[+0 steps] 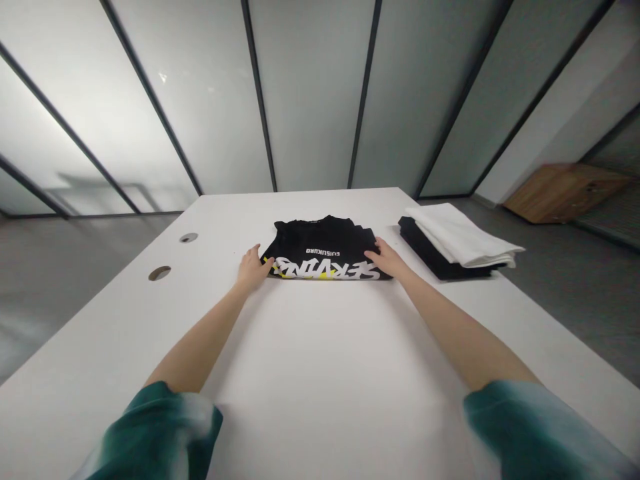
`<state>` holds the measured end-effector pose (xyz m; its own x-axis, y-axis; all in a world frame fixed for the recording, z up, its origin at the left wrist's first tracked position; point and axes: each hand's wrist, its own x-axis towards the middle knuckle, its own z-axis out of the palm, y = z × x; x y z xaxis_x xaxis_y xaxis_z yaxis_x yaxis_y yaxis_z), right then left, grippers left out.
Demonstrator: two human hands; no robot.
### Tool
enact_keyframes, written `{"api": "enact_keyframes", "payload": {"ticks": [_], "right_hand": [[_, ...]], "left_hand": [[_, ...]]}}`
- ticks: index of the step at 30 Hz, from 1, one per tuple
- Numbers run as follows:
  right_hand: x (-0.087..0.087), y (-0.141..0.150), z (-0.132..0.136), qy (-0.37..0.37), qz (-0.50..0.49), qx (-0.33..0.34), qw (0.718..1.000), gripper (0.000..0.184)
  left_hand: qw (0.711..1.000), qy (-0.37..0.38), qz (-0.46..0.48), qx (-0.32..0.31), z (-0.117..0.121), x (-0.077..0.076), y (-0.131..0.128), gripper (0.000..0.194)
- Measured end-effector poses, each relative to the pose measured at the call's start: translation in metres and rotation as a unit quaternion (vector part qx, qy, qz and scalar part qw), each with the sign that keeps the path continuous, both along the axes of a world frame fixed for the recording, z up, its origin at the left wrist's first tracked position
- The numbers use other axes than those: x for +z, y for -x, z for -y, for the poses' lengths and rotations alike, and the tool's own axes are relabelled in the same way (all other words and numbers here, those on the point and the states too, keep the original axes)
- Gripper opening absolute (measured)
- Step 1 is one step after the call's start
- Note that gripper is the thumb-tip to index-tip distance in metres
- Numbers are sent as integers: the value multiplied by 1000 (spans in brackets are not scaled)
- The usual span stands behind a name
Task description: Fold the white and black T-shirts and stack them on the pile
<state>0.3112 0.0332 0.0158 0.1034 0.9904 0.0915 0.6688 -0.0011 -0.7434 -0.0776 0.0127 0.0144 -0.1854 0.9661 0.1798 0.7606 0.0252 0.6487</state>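
Observation:
A black T-shirt [323, 239] lies folded into a wide, low shape on the white table, with bold white and yellow lettering along its near edge. At its left near corner, my left hand [253, 270] grips the edge, thumb on top of the cloth. My right hand [386, 259] holds the opposite side in the same way, its thumb lying over the fabric. The fingertips beneath or behind the cloth are partly hidden on both sides.
On the right side of the white table [320, 360], a folded white cloth [463, 233] rests on folded black cloth [430, 257]. Two round holes [160, 273] pierce the tabletop at left. Frosted glass panels [310, 100] stand behind; a wooden cabinet [560, 193] is at far right.

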Motion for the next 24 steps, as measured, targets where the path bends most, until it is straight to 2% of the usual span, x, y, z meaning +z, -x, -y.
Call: {"api": "enact_keyframes", "payload": {"ticks": [2, 4, 6, 9, 11, 13, 17, 19, 21, 24], "right_hand": [[-15, -10, 12, -8, 112, -24, 993, 58], [-19, -20, 24, -14, 197, -59, 979, 53], [-17, -28, 32, -1, 249, -76, 966, 53], [-10, -30, 37, 43, 274, -36, 960, 49], [-8, -27, 38, 45, 256, 6, 966, 36], [-7, -24, 40, 17, 194, 27, 980, 25], [-8, -27, 46, -25, 6, -4, 1000, 25], [-7, -31, 49, -38, -48, -33, 998, 29], [-6, -33, 52, -57, -60, -57, 995, 31], [-5, -31, 55, -101, -47, -74, 991, 31]], "left_hand": [[996, 26, -86, 25, 9, -7, 10, 57], [992, 44, -116, 25, 15, -8, 17, 50], [994, 42, -99, 8, 17, -5, 20, 42], [999, 42, 7, -15, 14, -1, 16, 33], [992, 37, 115, -19, 10, 0, 10, 29], [977, 12, 213, -12, 6, 1, 6, 25], [950, -44, 309, -13, 5, 0, 14, 26], [946, -27, 320, -34, 11, 0, 23, 27], [950, 24, 303, -65, 20, 0, 32, 29], [971, 76, 205, -98, 35, 2, 37, 35]]}}
